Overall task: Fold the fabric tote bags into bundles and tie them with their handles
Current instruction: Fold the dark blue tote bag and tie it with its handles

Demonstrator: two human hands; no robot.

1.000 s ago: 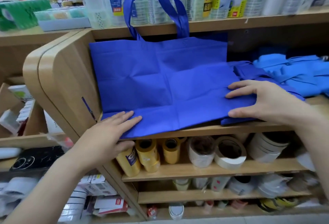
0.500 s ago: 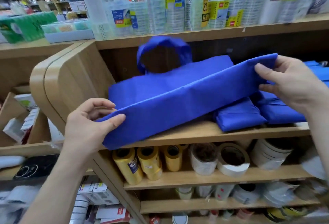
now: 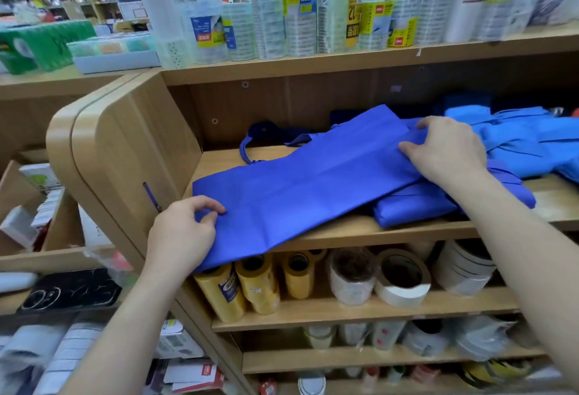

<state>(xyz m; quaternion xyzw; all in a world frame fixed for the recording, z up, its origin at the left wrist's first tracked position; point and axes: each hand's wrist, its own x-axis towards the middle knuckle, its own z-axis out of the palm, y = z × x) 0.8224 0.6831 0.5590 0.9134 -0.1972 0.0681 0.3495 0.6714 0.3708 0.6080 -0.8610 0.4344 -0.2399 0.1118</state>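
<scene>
A royal-blue fabric tote bag (image 3: pixel 310 187) lies folded lengthwise into a long strip across the wooden shelf (image 3: pixel 344 233). Its handles (image 3: pixel 250 147) trail behind it toward the shelf's back. My left hand (image 3: pixel 181 234) grips the strip's near-left end, thumb on top and fingers curled under, where it overhangs the shelf edge. My right hand (image 3: pixel 445 150) holds the far-right end, fingers curled over the fabric. That end rests on a folded blue bundle (image 3: pixel 413 203).
Lighter blue bags (image 3: pixel 526 140) are heaped at the right of the shelf. Tape rolls (image 3: pixel 401 278) and yellow rolls (image 3: pixel 257 285) fill the shelf below. Packaged goods (image 3: pixel 313 12) line the shelf above. A curved wooden side panel (image 3: pixel 125 156) stands at left.
The bag lay flat and open a second ago. Both hands lifted its near edge and folded it over; it now lies as a narrow strip, handles dropped behind.
</scene>
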